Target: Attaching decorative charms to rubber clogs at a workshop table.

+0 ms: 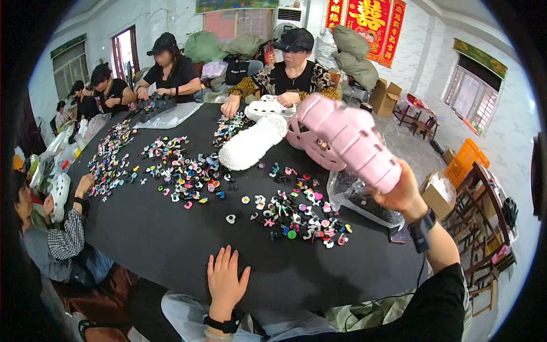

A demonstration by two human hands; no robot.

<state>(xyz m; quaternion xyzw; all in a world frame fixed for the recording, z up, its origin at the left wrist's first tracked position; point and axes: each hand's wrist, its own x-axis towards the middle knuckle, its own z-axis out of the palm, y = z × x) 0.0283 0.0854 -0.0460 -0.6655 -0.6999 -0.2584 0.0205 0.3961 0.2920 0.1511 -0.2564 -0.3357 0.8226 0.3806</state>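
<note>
Raised over the right side of the black table, my right hand [402, 191] is closed round one end of a pink clog [352, 135], its chunky sole toward me. Partly behind it is a second pink clog [310, 149]; whether the two touch I cannot tell. My left hand [227, 279] lies flat on the table's near edge, fingers apart, holding nothing. Between my hands and the clogs spreads a pile of small colourful shoe charms [305, 216]. A white clog [250, 147] rests sole up beyond them, beside a further charm pile [185, 171].
Across the table [165, 239], a person in a patterned sleeve touches a white clog [268, 107] and charms. At the left, another person holds a white clog [59, 196]. A clear plastic bag [364, 199] lies near my right hand. Stools [476, 228] and boxes [439, 191] stand at right.
</note>
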